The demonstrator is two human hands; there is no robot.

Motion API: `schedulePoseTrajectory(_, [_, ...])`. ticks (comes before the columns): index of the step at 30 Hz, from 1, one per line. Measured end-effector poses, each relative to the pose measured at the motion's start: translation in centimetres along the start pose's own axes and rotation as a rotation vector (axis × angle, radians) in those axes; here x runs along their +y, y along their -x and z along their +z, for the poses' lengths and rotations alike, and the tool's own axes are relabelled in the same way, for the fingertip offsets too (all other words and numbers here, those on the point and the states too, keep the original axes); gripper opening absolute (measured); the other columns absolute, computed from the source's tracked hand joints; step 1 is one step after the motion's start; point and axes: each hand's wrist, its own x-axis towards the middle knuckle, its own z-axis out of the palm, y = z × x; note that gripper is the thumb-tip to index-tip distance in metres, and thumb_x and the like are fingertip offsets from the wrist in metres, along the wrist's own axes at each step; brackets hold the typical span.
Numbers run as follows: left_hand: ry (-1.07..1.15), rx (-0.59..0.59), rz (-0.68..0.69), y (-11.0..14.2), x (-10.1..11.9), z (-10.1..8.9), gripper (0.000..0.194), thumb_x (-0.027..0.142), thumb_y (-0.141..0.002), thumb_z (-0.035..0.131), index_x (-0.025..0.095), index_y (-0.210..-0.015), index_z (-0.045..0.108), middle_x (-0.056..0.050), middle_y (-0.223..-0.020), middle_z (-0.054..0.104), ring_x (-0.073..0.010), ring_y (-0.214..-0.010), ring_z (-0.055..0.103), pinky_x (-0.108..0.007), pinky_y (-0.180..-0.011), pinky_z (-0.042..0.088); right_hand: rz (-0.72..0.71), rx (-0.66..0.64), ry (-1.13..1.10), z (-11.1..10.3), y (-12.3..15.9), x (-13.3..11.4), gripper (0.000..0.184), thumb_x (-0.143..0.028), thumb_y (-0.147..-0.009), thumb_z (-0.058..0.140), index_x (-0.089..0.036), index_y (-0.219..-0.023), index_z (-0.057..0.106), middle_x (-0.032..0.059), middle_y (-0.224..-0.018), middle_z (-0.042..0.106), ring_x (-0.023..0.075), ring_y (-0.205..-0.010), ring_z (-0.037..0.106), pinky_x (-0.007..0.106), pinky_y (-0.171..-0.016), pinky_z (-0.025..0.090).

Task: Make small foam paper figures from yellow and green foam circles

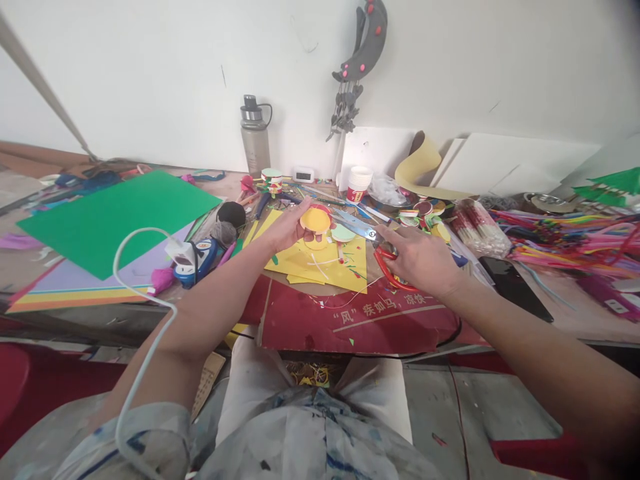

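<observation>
My left hand point(287, 227) holds up a small round piece with a yellow face point(315, 221) and a bit of red at its edge, possibly a cut-down paper cup. In my right hand point(423, 257) is a pair of scissors point(356, 225) with red-orange handles. Their metal blades point left, with the tips close to the round piece; whether they touch it I cannot tell. Beneath both hands lie yellow paper sheets point(285, 262) with scraps on them. A pale green disc point(343, 233) shows just under the blades.
A red printed board point(300, 313) covers the front edge. Green sheet point(115, 217), white cable point(120, 257) and blue device point(203, 260) are at left. Behind stand a bottle point(255, 143) and paper cups point(359, 183). A phone point(515, 287) and colourful pipe cleaners point(555, 233) lie right.
</observation>
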Motion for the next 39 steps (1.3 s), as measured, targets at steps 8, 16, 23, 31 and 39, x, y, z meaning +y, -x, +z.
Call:
schedulePoseTrajectory(8, [-0.038, 0.0, 0.027, 0.1, -0.4, 0.1, 0.077, 0.084, -0.099, 0.055, 0.01, -0.092, 0.078, -0.017, -0.089, 0.083, -0.0147, -0.06, 0.07, -0.023, -0.05, 0.044, 0.006, -0.027, 0.019, -0.1, 0.1, -0.2, 0.053, -0.027, -0.098, 0.06, -0.014, -0.149, 0.07, 0.0179, -0.116, 0.082, 0.0302, -0.104, 0.072, 0.032, -0.069, 0.037])
schedulePoseTrajectory(16, [-0.028, 0.01, 0.011, 0.0, -0.6, 0.2, 0.079, 0.086, -0.1, 0.049, 0.013, -0.086, 0.074, -0.012, -0.073, 0.078, -0.0147, -0.059, 0.069, -0.023, -0.05, 0.044, 0.01, -0.039, 0.014, -0.4, 0.2, -0.5, 0.052, -0.026, -0.099, 0.059, -0.014, -0.148, 0.07, 0.019, -0.119, 0.081, 0.0312, -0.107, 0.071, 0.033, -0.07, 0.038])
schedulePoseTrajectory(23, [-0.048, 0.011, 0.015, -0.1, -0.8, -0.2, 0.077, 0.084, -0.101, 0.05, 0.012, -0.088, 0.074, -0.016, -0.085, 0.081, -0.0149, -0.061, 0.071, -0.024, -0.052, 0.043, -0.004, -0.041, 0.054, -0.7, 0.1, -0.1, 0.053, -0.029, -0.1, 0.057, -0.014, -0.149, 0.069, 0.0187, -0.116, 0.081, 0.0308, -0.104, 0.071, 0.033, -0.067, 0.034])
schedulePoseTrajectory(31, [0.03, 0.067, 0.021, 0.0, -1.3, -0.3, 0.069, 0.08, -0.098, 0.061, 0.013, -0.099, 0.074, -0.01, -0.077, 0.078, -0.0181, -0.068, 0.076, -0.026, -0.063, 0.058, -0.007, -0.056, 0.049, -0.9, 0.3, -0.1, 0.053, -0.028, -0.1, 0.056, -0.015, -0.151, 0.067, 0.0187, -0.117, 0.081, 0.0306, -0.104, 0.07, 0.033, -0.066, 0.033])
schedulePoseTrajectory(39, [0.098, 0.01, -0.062, 0.3, -0.5, 1.1, 0.072, 0.078, -0.104, 0.051, 0.01, -0.1, 0.076, -0.016, -0.081, 0.082, -0.0249, -0.079, 0.084, -0.025, -0.056, 0.057, -0.001, -0.047, 0.065, -1.0, 0.3, -0.3, 0.051, -0.028, -0.102, 0.053, -0.016, -0.15, 0.068, 0.0194, -0.115, 0.08, 0.0305, -0.102, 0.067, 0.034, -0.067, 0.032])
